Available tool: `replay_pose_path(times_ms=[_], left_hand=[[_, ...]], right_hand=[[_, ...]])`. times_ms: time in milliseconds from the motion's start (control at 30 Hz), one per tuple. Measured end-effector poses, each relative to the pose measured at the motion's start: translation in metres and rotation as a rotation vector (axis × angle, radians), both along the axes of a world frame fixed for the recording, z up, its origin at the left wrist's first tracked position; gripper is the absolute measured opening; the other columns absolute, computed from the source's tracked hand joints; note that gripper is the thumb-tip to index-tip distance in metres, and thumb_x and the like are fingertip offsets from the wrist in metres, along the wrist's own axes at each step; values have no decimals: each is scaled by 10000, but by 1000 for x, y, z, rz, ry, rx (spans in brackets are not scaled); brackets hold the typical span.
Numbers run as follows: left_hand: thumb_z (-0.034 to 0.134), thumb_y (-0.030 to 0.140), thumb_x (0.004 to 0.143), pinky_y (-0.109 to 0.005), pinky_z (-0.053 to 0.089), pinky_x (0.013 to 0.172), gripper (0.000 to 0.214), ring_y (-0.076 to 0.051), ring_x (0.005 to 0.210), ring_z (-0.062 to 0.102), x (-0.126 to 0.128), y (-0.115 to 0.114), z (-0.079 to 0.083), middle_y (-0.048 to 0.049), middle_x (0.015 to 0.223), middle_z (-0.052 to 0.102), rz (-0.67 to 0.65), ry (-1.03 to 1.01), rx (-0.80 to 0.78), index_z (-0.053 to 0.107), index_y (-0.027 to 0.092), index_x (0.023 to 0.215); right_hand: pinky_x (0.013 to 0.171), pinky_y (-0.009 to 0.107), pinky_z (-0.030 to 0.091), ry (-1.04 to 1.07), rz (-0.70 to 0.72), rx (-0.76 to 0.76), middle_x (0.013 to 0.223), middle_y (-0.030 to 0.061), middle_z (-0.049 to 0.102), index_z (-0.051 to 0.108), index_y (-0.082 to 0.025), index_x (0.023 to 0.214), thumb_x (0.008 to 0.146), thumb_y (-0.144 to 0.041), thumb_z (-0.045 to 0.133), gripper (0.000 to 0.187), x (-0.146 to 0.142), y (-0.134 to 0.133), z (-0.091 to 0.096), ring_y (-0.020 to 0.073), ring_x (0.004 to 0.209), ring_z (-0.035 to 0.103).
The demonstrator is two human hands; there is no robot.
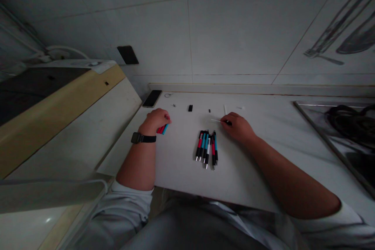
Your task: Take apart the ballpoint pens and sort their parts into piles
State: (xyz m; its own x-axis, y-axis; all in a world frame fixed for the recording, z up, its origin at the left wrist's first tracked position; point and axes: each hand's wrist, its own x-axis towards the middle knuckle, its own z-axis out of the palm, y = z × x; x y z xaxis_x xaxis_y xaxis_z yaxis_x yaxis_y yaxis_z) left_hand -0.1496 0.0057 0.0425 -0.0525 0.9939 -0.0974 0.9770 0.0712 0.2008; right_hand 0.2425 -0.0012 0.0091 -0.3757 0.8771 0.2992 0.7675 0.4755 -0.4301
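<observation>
Head view: my right hand (236,126) pinches a thin white stick (216,120). My left hand (154,120), fingers narrow, is at coloured tubes (160,129); whether gripping, I cannot tell. Pens (208,147) lie between, nearer me, perhaps bunched for easy reach.

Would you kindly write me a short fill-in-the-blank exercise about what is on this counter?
1. The watch is worn on the person's ____ arm.
2. Besides black and silver parts, the pens show red, blue and ____.
3. The thin pale rod is held in the ____ hand.

Missing words: left; white; right.
</observation>
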Motion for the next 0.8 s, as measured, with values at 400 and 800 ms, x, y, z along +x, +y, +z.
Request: replay_pose_path(times_ms=[400, 800], left_hand=[[769, 321, 845, -312, 503, 809, 134, -203, 882, 657, 28, -6, 11, -63, 975, 727, -158, -210, 282, 756, 199, 899], [778, 278, 877, -335, 551, 861, 236, -191, 921, 686, 149, -39, -12, -45, 1017, 726, -550, -580, 458, 659, 208, 1067]], right_hand=[[733, 323, 515, 591, -63, -251, 866, 47, 723, 691, -215, 956, 878, -476, 641, 276, -11, 1, 5, 189, 775, 652], [885, 370, 571, 1343, 76, -796, 809, -19, 682, 628, -216, 825, 666, -425, 911, 387, -41, -22, 8, 151, 804, 671]])
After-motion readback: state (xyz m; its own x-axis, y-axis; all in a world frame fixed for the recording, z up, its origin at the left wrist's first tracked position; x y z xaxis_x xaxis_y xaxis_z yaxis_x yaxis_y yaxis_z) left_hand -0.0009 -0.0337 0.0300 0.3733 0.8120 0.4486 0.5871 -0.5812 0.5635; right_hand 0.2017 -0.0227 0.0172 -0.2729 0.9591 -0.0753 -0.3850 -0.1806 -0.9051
